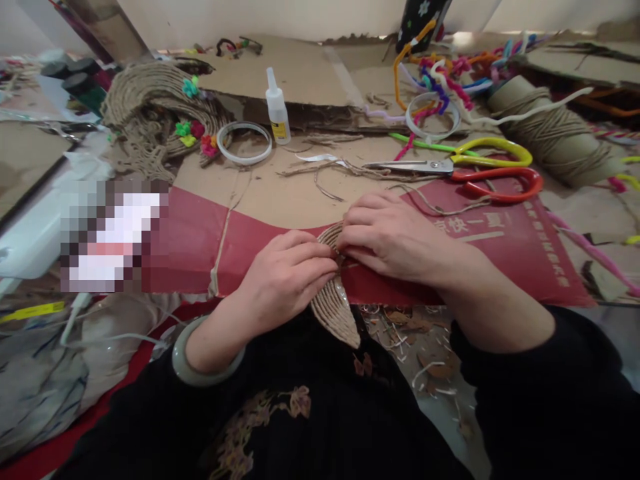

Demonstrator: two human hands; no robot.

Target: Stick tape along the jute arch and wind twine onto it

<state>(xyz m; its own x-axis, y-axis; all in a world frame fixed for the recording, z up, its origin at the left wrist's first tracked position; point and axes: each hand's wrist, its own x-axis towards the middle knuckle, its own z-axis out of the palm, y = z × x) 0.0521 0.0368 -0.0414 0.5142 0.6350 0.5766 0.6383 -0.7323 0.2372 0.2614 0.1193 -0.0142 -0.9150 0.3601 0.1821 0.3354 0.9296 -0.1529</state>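
A leaf-shaped piece of coiled brown twine hangs over the front edge of the work surface, its pointed end toward me. My left hand is closed on its left side, fingers laid over the cords. From the right, my right hand pinches its upper part, the fingertips bent close to those of the left. Some of the twine rows are hidden under my fingers. A shiny strip shows along the piece's right edge. Beyond my hands lie scissors with one yellow and one red handle, and a small glue bottle stands upright.
Red-printed cardboard covers the near table. A tape roll lies by a twine piece with coloured flowers. At right are a twine spool and pipe cleaners. A pixelated patch is at left; scraps litter the floor.
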